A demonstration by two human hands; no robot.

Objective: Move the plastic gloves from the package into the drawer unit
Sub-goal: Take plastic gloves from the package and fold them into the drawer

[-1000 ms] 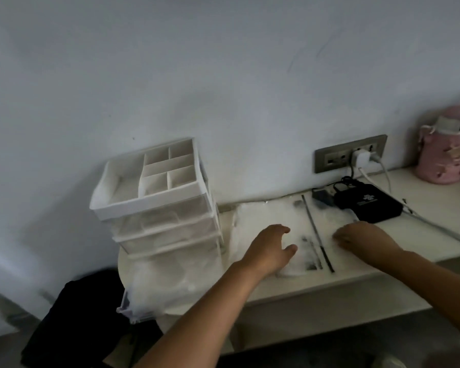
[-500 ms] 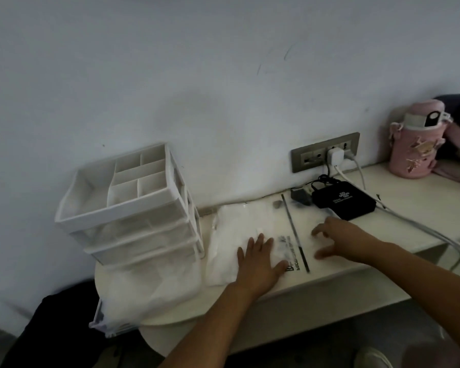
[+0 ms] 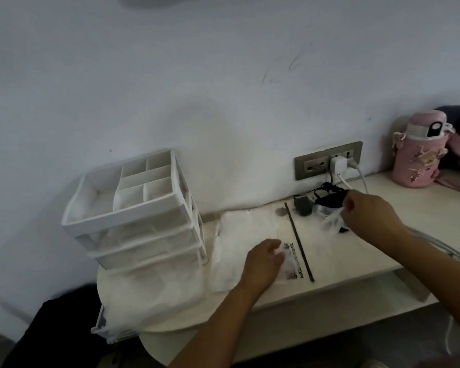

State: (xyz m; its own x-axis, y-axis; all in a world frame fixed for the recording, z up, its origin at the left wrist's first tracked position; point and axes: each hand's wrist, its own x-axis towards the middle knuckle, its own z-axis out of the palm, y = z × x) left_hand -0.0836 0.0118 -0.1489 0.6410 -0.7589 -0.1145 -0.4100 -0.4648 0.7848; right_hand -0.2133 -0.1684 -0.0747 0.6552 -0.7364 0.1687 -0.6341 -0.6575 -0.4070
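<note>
Head view: pressing down on the flat clear plastic package with the left hand, fingers relaxed and gripping nothing; pinching a thin translucent plastic glove in the curled fingertips of the right hand, just above the package's right end, well apart from the white three-tier plastic drawer unit standing at left.

One left hand, one right hand, one drawer unit, one package, one plastic glove, one pink bottle
</note>
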